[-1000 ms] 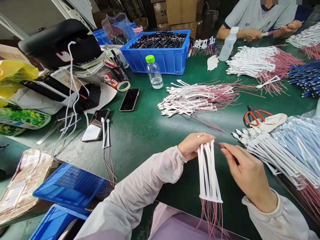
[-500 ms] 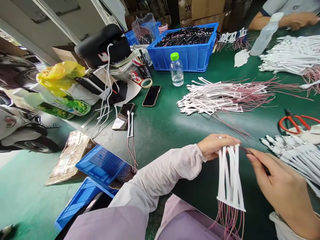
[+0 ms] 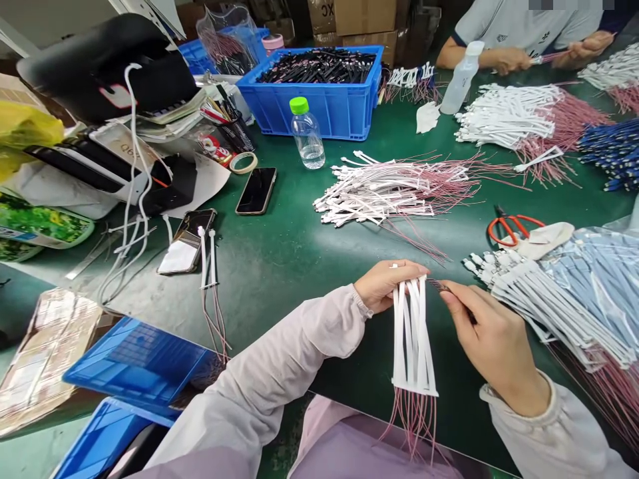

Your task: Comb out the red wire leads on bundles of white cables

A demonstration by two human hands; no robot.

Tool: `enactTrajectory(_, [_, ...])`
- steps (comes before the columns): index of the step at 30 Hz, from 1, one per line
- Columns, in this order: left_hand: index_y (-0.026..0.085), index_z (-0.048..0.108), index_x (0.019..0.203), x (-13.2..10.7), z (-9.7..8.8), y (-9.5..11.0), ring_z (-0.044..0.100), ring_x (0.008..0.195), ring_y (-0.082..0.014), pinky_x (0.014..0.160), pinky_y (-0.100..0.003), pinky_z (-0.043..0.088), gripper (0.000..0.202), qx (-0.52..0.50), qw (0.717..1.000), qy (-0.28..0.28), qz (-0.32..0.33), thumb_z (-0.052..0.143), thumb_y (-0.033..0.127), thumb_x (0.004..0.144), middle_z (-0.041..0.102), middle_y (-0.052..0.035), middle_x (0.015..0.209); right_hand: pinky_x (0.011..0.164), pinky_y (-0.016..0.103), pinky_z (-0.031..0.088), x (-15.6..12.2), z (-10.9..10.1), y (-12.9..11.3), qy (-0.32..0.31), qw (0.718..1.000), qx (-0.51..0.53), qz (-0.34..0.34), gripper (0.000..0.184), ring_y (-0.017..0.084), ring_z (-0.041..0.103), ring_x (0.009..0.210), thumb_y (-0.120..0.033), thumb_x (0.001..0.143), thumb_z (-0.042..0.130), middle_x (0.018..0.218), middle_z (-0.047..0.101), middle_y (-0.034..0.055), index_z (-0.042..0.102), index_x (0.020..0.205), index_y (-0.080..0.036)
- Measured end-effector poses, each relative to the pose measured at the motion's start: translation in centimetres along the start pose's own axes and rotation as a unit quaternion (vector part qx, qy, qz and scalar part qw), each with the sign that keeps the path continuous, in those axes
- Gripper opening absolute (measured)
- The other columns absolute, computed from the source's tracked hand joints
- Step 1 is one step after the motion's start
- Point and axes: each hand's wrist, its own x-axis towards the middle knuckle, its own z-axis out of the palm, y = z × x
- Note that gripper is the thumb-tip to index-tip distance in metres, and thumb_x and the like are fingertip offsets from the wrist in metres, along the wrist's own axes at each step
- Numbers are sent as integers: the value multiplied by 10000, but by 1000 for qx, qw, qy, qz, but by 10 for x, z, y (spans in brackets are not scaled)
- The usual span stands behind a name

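Note:
My left hand (image 3: 387, 286) grips the top of a bundle of flat white cables (image 3: 412, 339), whose thin pink wires (image 3: 412, 422) hang below its lower end. My right hand (image 3: 492, 339) pinches a slim dark tool (image 3: 446, 288), its tip close to the top of the bundle. Several more white cables with pink wires lie in a loose pile (image 3: 384, 193) beyond my hands. A thick stack of white cables (image 3: 549, 299) lies to the right of my right hand, partly on clear plastic.
The green workbench (image 3: 279, 279) holds a blue crate (image 3: 309, 113) of black parts, a water bottle (image 3: 307, 133), phones (image 3: 255, 191), red-handled scissors (image 3: 514, 229) and further cable piles. A co-worker (image 3: 519, 33) handles cables across the bench. Blue trays (image 3: 140, 362) sit near my left arm.
The whole view swung left and then back, so the bench shifted in the picture. Both hands keep the same hold on the bundle and the tool.

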Motion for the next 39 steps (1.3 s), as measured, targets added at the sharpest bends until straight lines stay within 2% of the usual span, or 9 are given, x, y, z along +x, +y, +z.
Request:
enactTrajectory(5, [110,631,756,1,-1,-1,342,403,-19,409,-190,202,191,2,1000,-2,4,709,272,692,469,51,507,697,288,493,0,1,0,-3,1000,-6,2,180,207,676,799,-231,951,505,940,695,74,629,1063,-165])
enactTrajectory(17, [110,631,767,1,-1,-1,389,429,-29,442,-185,279,182,2,1000,-8,0,698,267,705,488,46,520,655,283,491,-1,0,0,-4,1000,-13,6,196,196,675,744,-247,957,491,902,695,66,633,1073,-179])
enactTrajectory(24, [104,627,774,1,-1,0,373,407,-23,401,-185,205,175,7,1000,-8,-5,688,258,715,495,41,524,670,280,490,-1,1,0,-3,1000,-16,5,193,188,671,734,-239,955,500,887,690,63,638,1068,-168])
enactTrajectory(30, [110,609,764,0,0,-1,394,412,-32,428,-183,283,167,-10,1000,-21,-2,684,251,714,510,36,526,660,283,491,-1,3,0,-5,1000,-8,8,198,193,671,751,-244,957,489,908,690,65,633,1075,-176])
enactTrajectory(34, [112,595,755,0,1,-1,370,402,-26,420,-178,267,177,-19,1000,-17,-2,688,256,710,495,39,516,695,285,486,-2,6,-1,-4,1000,2,9,195,200,666,778,-237,955,488,919,687,76,634,1065,-168])
enactTrajectory(37, [108,596,771,0,2,-1,341,392,-16,408,-171,239,191,-19,1000,-13,-2,689,264,710,480,45,510,695,293,474,-1,5,-1,-10,998,40,46,209,208,651,791,-277,953,487,905,678,75,648,1038,-174])
enactTrajectory(39, [111,592,773,0,2,-2,352,396,-20,408,-168,244,210,-18,1000,-16,4,698,277,700,474,48,502,592,278,458,0,2,0,-70,981,128,124,243,179,620,663,-347,952,476,804,649,49,651,1006,-189])
